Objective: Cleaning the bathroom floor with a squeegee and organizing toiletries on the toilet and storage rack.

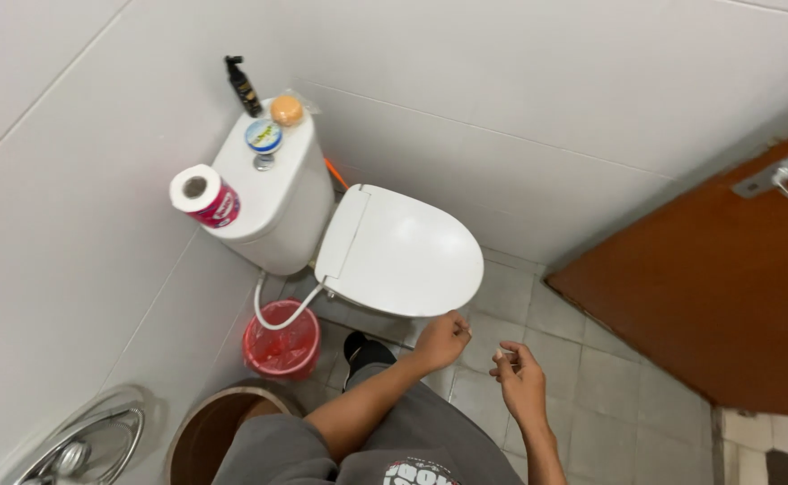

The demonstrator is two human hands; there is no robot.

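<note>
We count one toilet (400,251) with its lid down, and one tank (272,202) behind it. On the tank stand four things: one paper roll (203,194) in a pink wrapper at the near end, one small round can (264,136) with a blue and white top, one orange ball (287,110) in clear wrap, and one dark spray bottle (243,86) at the far end against the wall. One white hose (284,314) loops down from the toilet's left side.

On the floor (609,377) we see one red bin (281,339) lined with a red bag; the hose hangs over its rim, and we cannot tell what else lies inside. Nearer us stands one brown pail (210,431), open, its inside dark and partly hidden by a grey-clad knee. One steel fixture (84,445) shows at the lower left corner. One brown door (717,296) with one metal handle (784,175) fills the right side.

Two hands are in view, both ours. The left hand (441,339) reaches forward with the forearm bare, just in front of the lid's near edge; its fingers are curled in and pinched together, and we cannot tell whether they hold anything. The right hand (521,370) is raised beside it, a little apart, the fingers pinching a small white thing (503,353) between thumb and forefinger, over the floor tiles just right of the toilet. What it is we cannot tell.
</note>
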